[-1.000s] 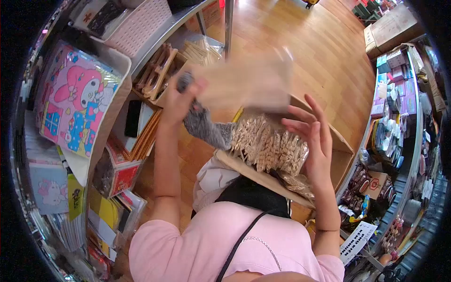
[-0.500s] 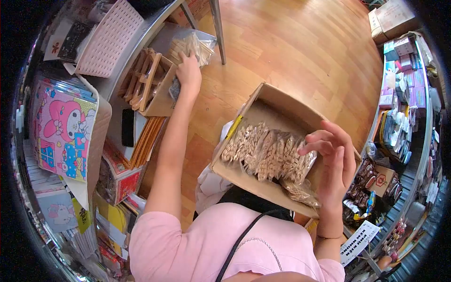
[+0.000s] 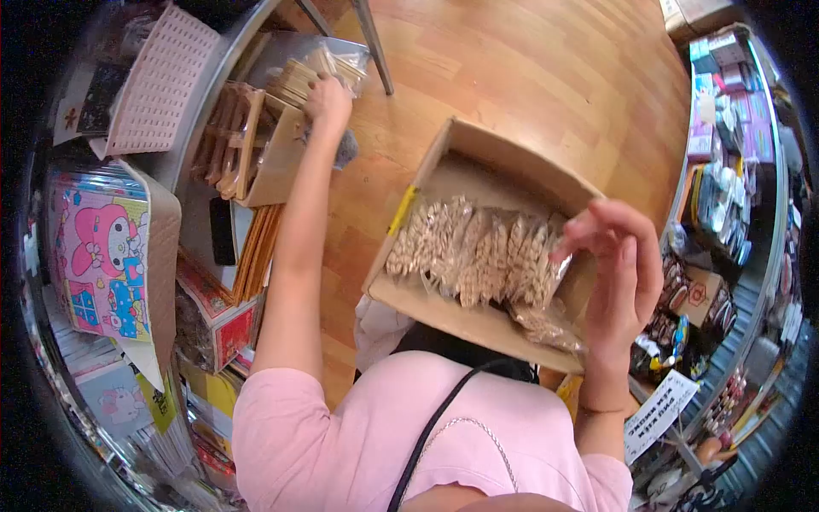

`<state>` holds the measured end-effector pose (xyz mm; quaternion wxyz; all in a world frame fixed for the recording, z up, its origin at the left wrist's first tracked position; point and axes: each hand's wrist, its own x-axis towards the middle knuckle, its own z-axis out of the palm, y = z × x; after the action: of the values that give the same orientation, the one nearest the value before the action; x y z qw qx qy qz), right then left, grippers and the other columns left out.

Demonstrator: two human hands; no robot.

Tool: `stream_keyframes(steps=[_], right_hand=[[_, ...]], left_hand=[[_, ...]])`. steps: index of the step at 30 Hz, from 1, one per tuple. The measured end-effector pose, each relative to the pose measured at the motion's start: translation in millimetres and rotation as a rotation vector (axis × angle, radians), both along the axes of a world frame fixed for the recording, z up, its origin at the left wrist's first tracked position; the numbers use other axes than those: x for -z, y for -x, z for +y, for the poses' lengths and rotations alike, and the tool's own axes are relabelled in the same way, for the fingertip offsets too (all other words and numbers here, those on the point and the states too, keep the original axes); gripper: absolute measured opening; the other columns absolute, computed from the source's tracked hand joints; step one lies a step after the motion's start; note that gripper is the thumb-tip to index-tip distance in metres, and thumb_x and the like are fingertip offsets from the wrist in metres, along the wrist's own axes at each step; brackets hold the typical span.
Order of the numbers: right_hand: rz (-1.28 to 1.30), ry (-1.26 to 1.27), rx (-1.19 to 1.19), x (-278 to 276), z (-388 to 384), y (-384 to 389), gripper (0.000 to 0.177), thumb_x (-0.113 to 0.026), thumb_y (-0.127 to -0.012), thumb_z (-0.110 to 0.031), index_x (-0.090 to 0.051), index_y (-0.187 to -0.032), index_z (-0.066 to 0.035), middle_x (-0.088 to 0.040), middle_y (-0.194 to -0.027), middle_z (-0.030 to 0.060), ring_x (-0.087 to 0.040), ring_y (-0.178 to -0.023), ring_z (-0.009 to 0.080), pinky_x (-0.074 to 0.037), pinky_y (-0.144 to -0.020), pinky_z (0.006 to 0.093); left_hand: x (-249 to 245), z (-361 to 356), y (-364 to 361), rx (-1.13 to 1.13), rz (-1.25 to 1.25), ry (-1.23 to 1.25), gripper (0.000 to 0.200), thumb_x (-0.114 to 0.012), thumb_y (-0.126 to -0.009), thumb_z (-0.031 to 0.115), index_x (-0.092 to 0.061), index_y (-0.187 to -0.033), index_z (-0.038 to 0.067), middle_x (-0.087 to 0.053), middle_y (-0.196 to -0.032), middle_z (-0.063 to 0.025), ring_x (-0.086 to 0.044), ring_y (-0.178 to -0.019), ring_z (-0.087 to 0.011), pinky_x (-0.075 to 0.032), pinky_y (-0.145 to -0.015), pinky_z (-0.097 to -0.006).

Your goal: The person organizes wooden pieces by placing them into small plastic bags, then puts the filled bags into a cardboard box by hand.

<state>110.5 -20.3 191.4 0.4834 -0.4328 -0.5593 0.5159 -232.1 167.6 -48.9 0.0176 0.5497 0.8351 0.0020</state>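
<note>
On the left, my left hand (image 3: 329,102) reaches out to clear plastic bags of flat wooden sticks (image 3: 294,83) lying on the floor beside the shelf. Its fingers curl over one bag, and their tips are partly hidden. My right hand (image 3: 621,273) is held over the right side of an open cardboard box (image 3: 478,328), fingers bent and apart, with nothing in them. Inside that box, by my lap, sit several clear bags of small pale wooden pieces (image 3: 486,256). A grey bundle (image 3: 345,149) lies just below my left wrist.
Left of my arm are a box of brown wooden items (image 3: 277,162), a pink woven basket (image 3: 162,81), a dark phone-like slab (image 3: 222,232) and cartoon-printed packs (image 3: 107,256). A metal leg (image 3: 373,47) stands ahead. Shelves of goods (image 3: 717,196) line the right.
The view has shifted slightly, so most things sit further left and higher. My left hand stays at the bags of sticks; more sticks show left of it. My right hand stays raised over the box.
</note>
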Motion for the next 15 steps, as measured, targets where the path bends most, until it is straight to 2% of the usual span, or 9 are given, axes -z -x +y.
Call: stream_keyframes(steps=[1, 5, 7, 8, 10, 11, 13, 14, 15], right_hand=[[-0.006, 0.012, 0.014, 0.7, -0.3, 0.3, 0.032, -0.037, -0.095, -0.019, -0.05, -0.11, 0.005, -0.057, -0.091, 0.0119, -0.057, -0.076, 0.0163, -0.046, -0.071, 0.0285], [0.03, -0.031, -0.001, 4.9, 2.5, 0.0, 0.027, -0.039, -0.093, -0.013, -0.051, -0.11, 0.005, -0.056, -0.091, 0.0106, -0.055, -0.076, 0.0146, -0.045, -0.071, 0.0264], [0.005, -0.006, 0.009, 6.0, 0.9, 2.3, 0.027, -0.039, -0.093, -0.012, -0.051, -0.11, 0.004, -0.056, -0.09, 0.0105, -0.055, -0.076, 0.0141, -0.044, -0.07, 0.0257], [0.025, 0.018, 0.008, 5.7, 0.7, 4.6, 0.026, -0.04, -0.092, -0.013, -0.052, -0.109, 0.003, -0.056, -0.089, 0.0088, -0.054, -0.076, 0.0129, -0.044, -0.071, 0.0245], [0.016, 0.035, 0.001, 7.3, 0.3, 6.6, 0.026, -0.041, -0.092, -0.013, -0.053, -0.109, 0.003, -0.056, -0.088, 0.0076, -0.054, -0.075, 0.0121, -0.044, -0.07, 0.0238], [0.008, 0.052, -0.011, 9.1, 0.3, 6.3, 0.026, -0.042, -0.092, -0.014, -0.053, -0.108, 0.003, -0.056, -0.088, 0.0064, -0.054, -0.074, 0.0113, -0.043, -0.07, 0.0232], [0.018, 0.065, -0.04, 18.5, -0.1, 4.8, 0.024, -0.045, -0.091, -0.014, -0.054, -0.109, 0.0, -0.058, -0.09, 0.0064, -0.055, -0.077, 0.0112, -0.044, -0.072, 0.0235], [-0.15, -0.03, -0.085, 22.5, 0.2, 6.5, 0.024, -0.047, -0.089, -0.013, -0.055, -0.109, -0.002, -0.059, -0.092, 0.0075, -0.057, -0.079, 0.0126, -0.044, -0.074, 0.0242], [-0.318, -0.124, -0.128, 24.7, 0.1, 8.4, 0.024, -0.049, -0.088, -0.012, -0.055, -0.109, -0.003, -0.06, -0.094, 0.0086, -0.058, -0.081, 0.0139, -0.045, -0.076, 0.025]], left_hand=[[-16.2, -7.9, -6.2, 0.014, -0.006, 0.012, 0.05, -0.05, -0.085, 0.028, -0.042, -0.118, -0.008, -0.055, -0.102, -0.0238, -0.06, -0.091, -0.0342, -0.051, -0.074, -0.0398], [-100.0, -58.6, -28.6, 0.217, -0.266, -0.354, 0.053, -0.048, -0.086, 0.042, -0.052, -0.109, -0.006, -0.053, -0.103, -0.0246, -0.054, -0.096, -0.0379, -0.044, -0.082, -0.043], [-123.5, -78.8, -26.3, 0.343, -0.314, -0.629, 0.051, -0.052, -0.085, 0.041, -0.053, -0.107, -0.005, -0.054, -0.101, -0.0225, -0.056, -0.09, -0.035, -0.044, -0.078, -0.0404], [-139.5, -90.7, -29.3, 0.35, -0.315, -0.626, 0.051, -0.052, -0.085, 0.041, -0.053, -0.107, -0.005, -0.054, -0.101, -0.0225, -0.056, -0.09, -0.035, -0.044, -0.078, -0.0404], [-177.3, -119.0, -43.1, 0.331, -0.674, -0.855, 0.044, -0.057, -0.084, 0.034, -0.054, -0.106, -0.004, -0.055, -0.096, -0.0154, -0.056, -0.082, -0.0245, -0.045, -0.069, -0.0329], [-190.2, -134.4, -54.1, 0.338, -0.676, -0.856, 0.044, -0.057, -0.084, 0.034, -0.054, -0.106, -0.004, -0.055, -0.096, -0.0154, -0.056, -0.082, -0.0245, -0.045, -0.069, -0.0329], [-209.0, -164.8, -79.5, 0.056, -1.227, -1.031, 0.032, -0.058, -0.085, 0.026, -0.055, -0.101, -0.001, -0.054, -0.09, -0.0063, -0.051, -0.076, -0.0128, -0.043, -0.06, -0.0245], [-213.8, -175.1, -85.7, 0.114, -1.211, -1.043, 0.025, -0.055, -0.087, 0.024, -0.055, -0.096, 0.002, -0.052, -0.084, -0.001, -0.047, -0.069, -0.0069, -0.039, -0.052, -0.0202], [-213.8, -182.5, -86.2, 0.119, -1.213, -1.045, 0.025, -0.055, -0.087, 0.024, -0.055, -0.096, 0.002, -0.052, -0.084, -0.001, -0.047, -0.069, -0.0069, -0.039, -0.052, -0.0202]])
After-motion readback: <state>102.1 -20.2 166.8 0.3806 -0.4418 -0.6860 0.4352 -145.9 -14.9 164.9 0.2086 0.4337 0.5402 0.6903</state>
